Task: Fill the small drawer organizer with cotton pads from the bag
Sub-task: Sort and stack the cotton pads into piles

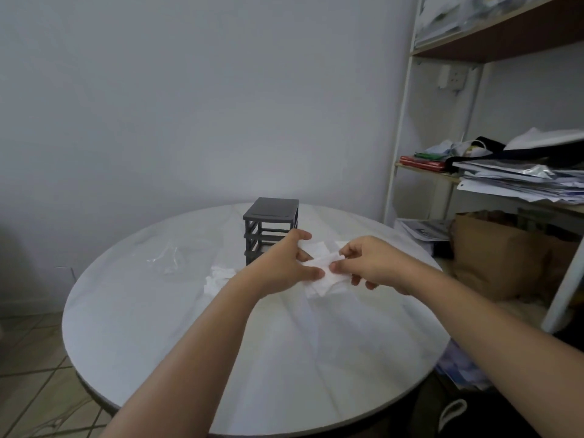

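Note:
A small dark grey drawer organizer [271,221] stands upright near the far side of the round white table [158,327]; its frame looks open at the front, with no drawers visible in it. Just in front of it both hands hold white cotton pads [322,273]. My left hand [284,263] grips the stack from the left, fingers curled round it. My right hand [363,263] pinches the pads from the right. More loose cotton pads [218,278] lie on the table to the left of my left wrist. A clear plastic bag [167,259] lies crumpled further left.
A white metal shelf unit [401,137] stands at the right, close to the table edge, stacked with papers [518,181] and clothes. A brown paper bag [493,257] sits on its lower level. Tiled floor shows at the lower left.

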